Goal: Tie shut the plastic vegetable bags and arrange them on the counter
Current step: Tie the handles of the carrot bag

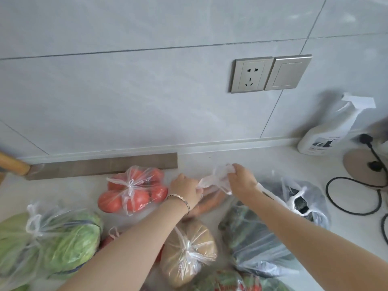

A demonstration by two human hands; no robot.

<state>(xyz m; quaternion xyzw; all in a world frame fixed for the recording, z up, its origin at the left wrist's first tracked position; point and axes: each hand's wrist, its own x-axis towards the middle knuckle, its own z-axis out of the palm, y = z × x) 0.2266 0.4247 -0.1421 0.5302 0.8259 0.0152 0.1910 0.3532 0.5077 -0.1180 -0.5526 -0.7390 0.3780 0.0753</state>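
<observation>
My left hand (186, 189) and my right hand (241, 178) each grip a clear handle of the carrot bag (210, 201), which lies between them on the counter (262, 162). The orange carrots show under my left wrist. A knotted bag of tomatoes (133, 191) sits to the left. A tied cabbage bag (52, 240) lies at the near left. A tied bag with a tan vegetable (189, 248) is in front. A bag of dark greens (252, 244) lies under my right forearm. An untied bag with dark contents (302, 198) sits to the right.
A white spray bottle (327, 133) stands at the back right by a round base (365, 166) with a black cable (352, 196). A wall socket (251, 75) is above. A wooden strip (105, 164) lies along the wall. More bagged red and green vegetables (231, 282) sit nearest me.
</observation>
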